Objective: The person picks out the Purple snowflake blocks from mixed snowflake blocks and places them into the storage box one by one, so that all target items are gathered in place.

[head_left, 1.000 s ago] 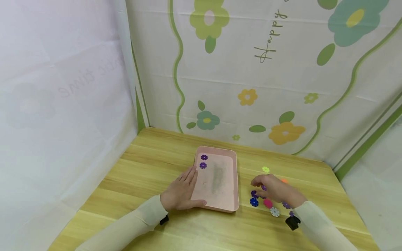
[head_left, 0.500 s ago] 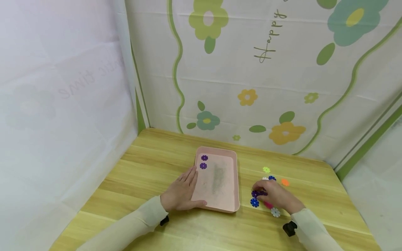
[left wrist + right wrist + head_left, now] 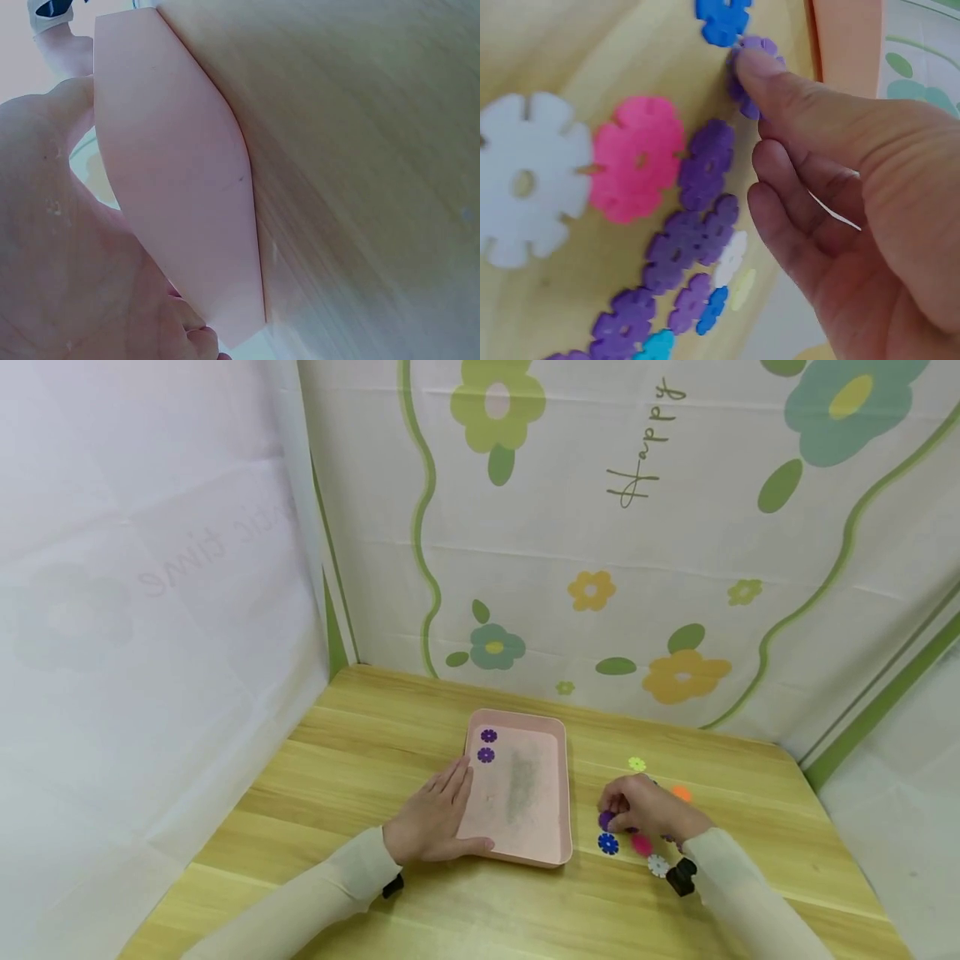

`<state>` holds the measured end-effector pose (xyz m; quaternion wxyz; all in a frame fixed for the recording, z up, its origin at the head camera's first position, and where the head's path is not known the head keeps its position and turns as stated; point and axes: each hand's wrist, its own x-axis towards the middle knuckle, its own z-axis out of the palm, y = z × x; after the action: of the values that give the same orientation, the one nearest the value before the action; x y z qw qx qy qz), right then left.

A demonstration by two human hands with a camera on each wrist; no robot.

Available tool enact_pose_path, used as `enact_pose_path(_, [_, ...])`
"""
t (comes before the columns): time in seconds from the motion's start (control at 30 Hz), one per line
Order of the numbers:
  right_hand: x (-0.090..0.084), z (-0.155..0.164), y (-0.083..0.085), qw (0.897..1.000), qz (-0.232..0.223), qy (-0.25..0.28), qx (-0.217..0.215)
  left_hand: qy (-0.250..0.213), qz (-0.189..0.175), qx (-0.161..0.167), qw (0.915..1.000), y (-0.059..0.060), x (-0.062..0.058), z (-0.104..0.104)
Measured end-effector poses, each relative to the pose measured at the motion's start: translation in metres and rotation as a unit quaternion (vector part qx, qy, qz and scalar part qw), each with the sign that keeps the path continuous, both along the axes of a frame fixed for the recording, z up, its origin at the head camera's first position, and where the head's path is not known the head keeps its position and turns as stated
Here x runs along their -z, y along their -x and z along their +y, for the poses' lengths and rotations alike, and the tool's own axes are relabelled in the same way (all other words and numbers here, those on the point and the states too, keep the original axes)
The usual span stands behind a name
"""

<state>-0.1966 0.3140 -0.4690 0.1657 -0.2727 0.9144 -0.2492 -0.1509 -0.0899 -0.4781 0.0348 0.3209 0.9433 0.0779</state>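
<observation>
We are at the pick-up step. Our right hand (image 3: 648, 810) is down among the loose flower discs on the table (image 3: 360, 752), just to the right of the pink tray (image 3: 558, 789). In the right wrist view the thumb (image 3: 780, 82) lies on a purple disc (image 3: 751, 75) beside the tray's edge, with the other fingers curled beneath it; they appear to be closing on the disc, but we cannot tell whether it has left the wood. A blue disc (image 3: 721, 19) sits just beyond it, and a pink disc (image 3: 637, 157), a white disc (image 3: 525, 176) and more purple ones lie close by.

Our left hand (image 3: 435, 818) rests flat, fingers straight, on the tray's near-left rim, thumb along the front edge, steadying it. Two purple discs (image 3: 487, 745) already lie in the tray's far-left corner, one just in front of the other.

We judge the sorting to be early: only two purple discs are in and several are out. The next move calls for a firm pinch on the thin disc, a clean lift clear of the blue neighbour, then a carry over the rim to set it by the other two.
</observation>
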Motion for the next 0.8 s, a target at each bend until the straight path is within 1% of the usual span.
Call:
enact_pose_path(0.07, [-0.003,0.000,0.004,1.000,-0.010,0.002,-0.008,0.004,-0.002,0.001,1.0000,0.000,-0.003,0.000])
enact_pose_path(0.17, [-0.012,-0.001,0.009,1.000,-0.019,-0.007,-0.022,0.009,-0.002,0.001,1.0000,0.000,-0.004,0.001])
enact_pose_path(0.3, [-0.027,-0.004,0.015,0.999,-0.036,-0.026,-0.013,0.010,-0.002,-0.002,0.9999,0.000,-0.004,0.001])
enact_pose_path(0.4, [-0.041,-0.009,0.023,0.999,-0.035,-0.028,0.000,0.011,0.001,-0.005,0.9999,0.001,-0.004,0.000])
enact_pose_path(0.57, [-0.058,-0.021,0.037,1.000,-0.021,-0.019,0.000,0.017,0.001,-0.007,0.9998,0.002,-0.003,0.000])
enact_pose_path(0.7, [-0.066,-0.035,0.046,1.000,-0.016,-0.015,-0.002,0.015,-0.004,-0.006,0.9999,0.001,-0.004,0.000])
enact_pose_path(0.8, [-0.068,-0.049,0.051,1.000,-0.016,-0.019,-0.005,0.015,-0.005,-0.004,0.9999,0.000,-0.005,0.001])
